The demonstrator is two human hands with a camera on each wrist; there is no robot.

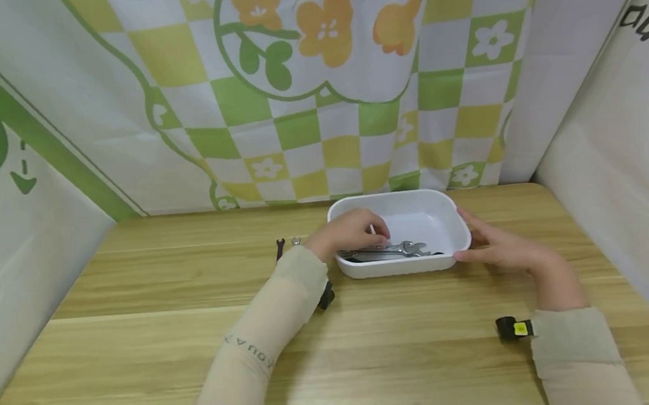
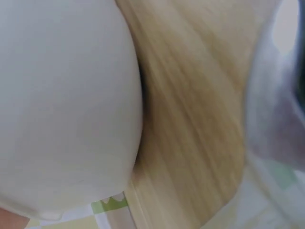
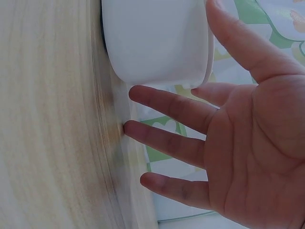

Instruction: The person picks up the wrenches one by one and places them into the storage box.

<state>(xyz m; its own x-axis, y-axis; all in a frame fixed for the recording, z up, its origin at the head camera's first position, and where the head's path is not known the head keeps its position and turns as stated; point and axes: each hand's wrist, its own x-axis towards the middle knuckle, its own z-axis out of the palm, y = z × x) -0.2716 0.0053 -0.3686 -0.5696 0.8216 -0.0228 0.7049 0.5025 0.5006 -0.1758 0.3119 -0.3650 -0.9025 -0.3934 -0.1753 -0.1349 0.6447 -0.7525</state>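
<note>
A white plastic basin [image 1: 401,267] stands at the table's back edge with several silver wrenches [image 1: 405,249] along its front side. My left hand [image 1: 355,228] reaches over its left rim, fingers bent down just above the wrenches; I cannot tell if they grip one. In the left wrist view the basin's outer wall [image 2: 66,105] fills the left side, and only a bit of skin shows at the lower left corner. At the basin's right end is my right hand [image 1: 502,246], its thumb at the rim. The right wrist view shows this hand's fingers [image 3: 171,143] extended and spread beside the basin.
Left of the basin, a dark small wrench [image 1: 280,249] and a silver wrench end [image 1: 296,240] lie on the wooden table [image 1: 159,355], partly behind the left forearm. A patterned cloth [image 1: 347,131] hangs behind the table, with white panels at both sides.
</note>
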